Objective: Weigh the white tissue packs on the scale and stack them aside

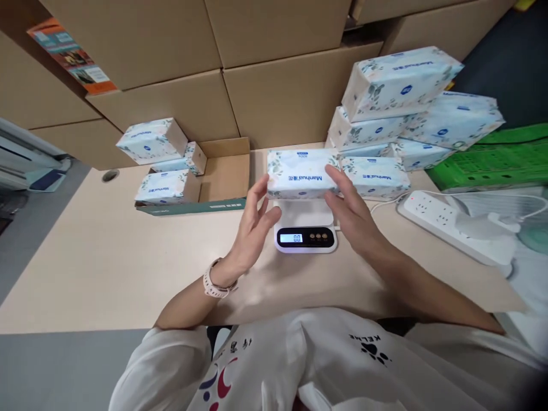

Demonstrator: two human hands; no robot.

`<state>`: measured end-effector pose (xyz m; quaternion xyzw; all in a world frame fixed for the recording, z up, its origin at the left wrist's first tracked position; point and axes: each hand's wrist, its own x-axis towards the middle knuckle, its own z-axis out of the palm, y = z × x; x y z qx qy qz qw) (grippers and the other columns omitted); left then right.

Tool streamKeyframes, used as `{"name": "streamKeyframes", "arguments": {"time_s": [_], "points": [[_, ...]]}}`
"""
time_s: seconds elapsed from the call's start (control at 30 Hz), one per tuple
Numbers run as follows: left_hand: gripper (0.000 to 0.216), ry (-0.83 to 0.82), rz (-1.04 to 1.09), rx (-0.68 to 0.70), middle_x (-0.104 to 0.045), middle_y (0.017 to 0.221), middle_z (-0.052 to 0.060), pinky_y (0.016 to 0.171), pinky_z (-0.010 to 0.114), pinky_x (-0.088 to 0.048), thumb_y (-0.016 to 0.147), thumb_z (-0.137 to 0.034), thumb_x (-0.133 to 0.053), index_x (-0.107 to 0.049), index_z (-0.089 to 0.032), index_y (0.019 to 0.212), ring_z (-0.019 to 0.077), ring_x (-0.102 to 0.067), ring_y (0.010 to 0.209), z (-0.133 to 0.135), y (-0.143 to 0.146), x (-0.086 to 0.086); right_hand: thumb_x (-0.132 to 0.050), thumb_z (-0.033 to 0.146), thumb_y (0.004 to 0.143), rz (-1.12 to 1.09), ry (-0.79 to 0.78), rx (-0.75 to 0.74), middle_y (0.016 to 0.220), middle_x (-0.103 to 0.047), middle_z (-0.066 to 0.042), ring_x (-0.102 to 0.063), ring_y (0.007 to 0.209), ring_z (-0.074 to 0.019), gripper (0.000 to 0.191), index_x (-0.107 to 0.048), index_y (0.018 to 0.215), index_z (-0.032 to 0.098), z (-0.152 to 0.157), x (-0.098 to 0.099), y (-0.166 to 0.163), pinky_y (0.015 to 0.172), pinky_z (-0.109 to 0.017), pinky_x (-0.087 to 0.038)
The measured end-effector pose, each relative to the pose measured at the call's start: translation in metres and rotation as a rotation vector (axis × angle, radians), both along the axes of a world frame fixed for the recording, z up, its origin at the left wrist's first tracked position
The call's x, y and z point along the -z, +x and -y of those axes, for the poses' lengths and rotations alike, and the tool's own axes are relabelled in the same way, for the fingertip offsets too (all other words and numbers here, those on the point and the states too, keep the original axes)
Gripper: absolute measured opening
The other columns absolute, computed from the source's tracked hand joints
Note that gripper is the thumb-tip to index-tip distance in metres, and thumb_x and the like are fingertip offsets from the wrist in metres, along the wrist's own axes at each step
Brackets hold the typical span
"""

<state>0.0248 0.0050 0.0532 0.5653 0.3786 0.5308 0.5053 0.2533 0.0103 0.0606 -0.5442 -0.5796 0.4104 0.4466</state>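
Note:
A pack of tissues [303, 174], printed with leaves and blue lettering, is between my two hands. My left hand [255, 224] has its fingertips at the pack's left end, thumb apart and lower. My right hand [351, 214] grips the right end, fingers on the top and side. Directly under and in front of the pack is a white digital scale [303, 214], its lit display reading 0.0. The pack covers the back of the scale's plate, and its underside is hidden.
Left of the scale, a shallow cardboard tray [225, 171] holds several tissue packs [165, 187]. More packs [398, 85] are stacked at the right. A white power strip [454, 228] and a green crate [496, 160] stand beyond. Large cardboard boxes [282, 91] line the back.

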Motion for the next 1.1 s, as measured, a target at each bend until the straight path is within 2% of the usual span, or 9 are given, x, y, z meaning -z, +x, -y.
{"name": "streamKeyframes", "arguments": {"time_s": [0.13,0.27,0.37,0.43,0.5,0.57,0.67,0.77,1.1], "points": [[0.059,-0.117,-0.001,0.037,-0.045,0.169,0.003,0.139,0.051,-0.028,0.096,-0.046,-0.071,-0.053,-0.036,0.151,0.0293,-0.035,0.163,0.003,0.01,0.019,-0.055,0.07,0.097,0.023,-0.08,0.052,0.182,-0.023,0.004,-0.01,0.173,-0.027,0.066,-0.049,0.158,0.044,0.008,0.021,0.009,0.141,-0.062,-0.01],[0.062,-0.136,-0.015,-0.01,-0.045,0.169,0.006,0.138,0.052,-0.03,0.093,-0.048,-0.074,-0.054,-0.033,0.15,0.0299,-0.037,0.162,0.004,0.008,0.029,-0.053,0.069,0.098,0.058,-0.036,0.03,0.181,-0.025,0.001,-0.021,0.17,-0.029,0.066,-0.048,0.159,0.042,0.01,0.042,0.006,0.14,-0.063,-0.016],[0.058,-0.099,-0.036,-0.101,-0.053,0.161,0.009,0.131,0.053,-0.041,0.094,-0.046,-0.073,-0.056,-0.032,0.148,0.0295,-0.047,0.155,0.009,0.001,0.039,-0.049,0.062,0.102,0.072,0.154,0.117,0.174,-0.041,-0.006,-0.038,0.163,-0.0279,0.063,-0.046,0.16,0.036,0.014,0.059,0.01,0.135,-0.06,-0.032],[0.051,-0.059,-0.05,-0.239,-0.063,0.15,0.01,0.122,0.05,-0.049,0.095,-0.044,-0.073,-0.061,-0.03,0.142,0.0275,-0.056,0.145,0.014,-0.005,0.049,-0.049,0.057,0.104,0.062,0.347,0.239,0.163,-0.055,-0.009,-0.053,0.151,-0.0266,0.058,-0.05,0.157,0.033,0.014,0.068,0.016,0.127,-0.057,-0.043],[0.041,-0.06,-0.026,-0.39,-0.071,0.134,0.009,0.111,0.043,-0.055,0.092,-0.041,-0.075,-0.068,-0.027,0.131,0.0236,-0.065,0.128,0.017,-0.012,0.058,-0.05,0.053,0.103,0.013,0.495,0.376,0.147,-0.066,-0.01,-0.066,0.131,-0.0242,0.052,-0.057,0.149,0.029,0.011,0.073,0.023,0.117,-0.052,-0.051],[0.031,-0.153,0.051,-0.479,-0.075,0.117,0.008,0.099,0.036,-0.057,0.088,-0.036,-0.078,-0.073,-0.023,0.116,0.0194,-0.069,0.111,0.017,-0.017,0.064,-0.052,0.052,0.102,-0.114,0.528,0.496,0.13,-0.071,-0.01,-0.07,0.106,-0.0193,0.048,-0.062,0.141,0.026,0.005,0.075,0.03,0.104,-0.046,-0.056],[0.022,-0.391,0.209,-0.478,-0.076,0.103,0.007,0.087,0.031,-0.057,0.083,-0.03,-0.077,-0.074,-0.018,0.102,0.0156,-0.07,0.092,0.012,-0.022,0.063,-0.053,0.053,0.099,-0.341,0.412,0.62,0.108,-0.072,-0.006,-0.063,0.075,-0.0118,0.046,-0.066,0.13,0.021,-0.006,0.072,0.033,0.082,-0.036,-0.055],[0.019,-0.547,0.334,-0.445,-0.077,0.096,0.007,0.088,0.031,-0.057,0.081,-0.027,-0.074,-0.073,-0.015,0.096,0.014,-0.071,0.083,0.006,-0.024,0.057,-0.053,0.054,0.097,-0.457,0.319,0.685,0.093,-0.069,-0.004,-0.055,0.064,-0.0095,0.044,-0.069,0.119,0.019,-0.011,0.067,0.03,0.069,-0.03,-0.048],[0.017,-0.63,0.406,-0.427,-0.078,0.095,0.007,0.097,0.033,-0.055,0.083,-0.026,-0.069,-0.072,-0.014,0.094,0.0151,-0.072,0.087,0.004,-0.027,0.047,-0.048,0.053,0.096,-0.486,0.255,0.69,0.078,-0.063,-0.003,-0.05,0.06,-0.0087,0.047,-0.07,0.105,0.013,-0.008,0.056,0.022,0.06,-0.026,-0.04]]}}
